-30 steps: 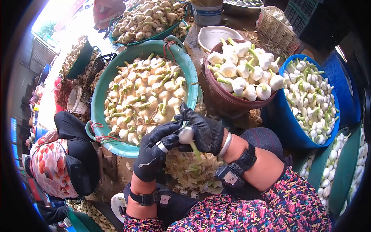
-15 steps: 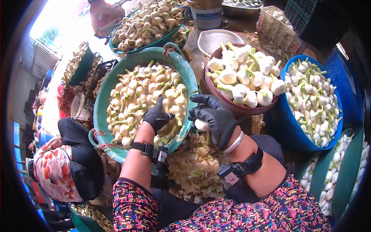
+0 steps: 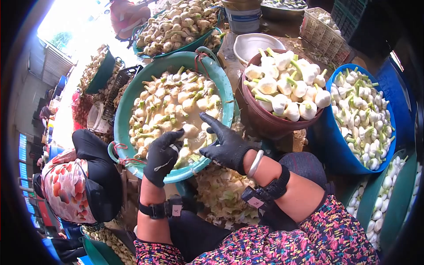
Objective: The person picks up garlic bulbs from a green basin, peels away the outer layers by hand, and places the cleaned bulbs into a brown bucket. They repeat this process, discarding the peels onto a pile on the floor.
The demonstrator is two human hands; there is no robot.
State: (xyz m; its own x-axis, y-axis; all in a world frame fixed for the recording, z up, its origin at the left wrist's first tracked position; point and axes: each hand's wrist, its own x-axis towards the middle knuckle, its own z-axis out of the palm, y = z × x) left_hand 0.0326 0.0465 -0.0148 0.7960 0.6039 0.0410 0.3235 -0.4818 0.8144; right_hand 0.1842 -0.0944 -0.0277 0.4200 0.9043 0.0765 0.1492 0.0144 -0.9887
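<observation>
Garlic bulb (image 3: 190, 131) is showing within the green basin (image 3: 121, 110), between the hands' fingertips, nearer the left hand (image 3: 162, 160); its long axis is unclear. That hand is curling partly, grip unconfirmed; right hand (image 3: 226, 145) is presenting spread fingers, holding nothing visible.

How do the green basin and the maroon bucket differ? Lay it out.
Width: the green basin is broad, the maroon bucket clearly narrower.
Contents: the basin's garlic looks yellowish and brown-stained; the bucket's garlic looks white and clean.
Fill: bulbs in the basin sit in cloudy water, while those in the bucket heap above its rim, with no water visible.
Shared: both hold bulbs with short greenish stems.
</observation>
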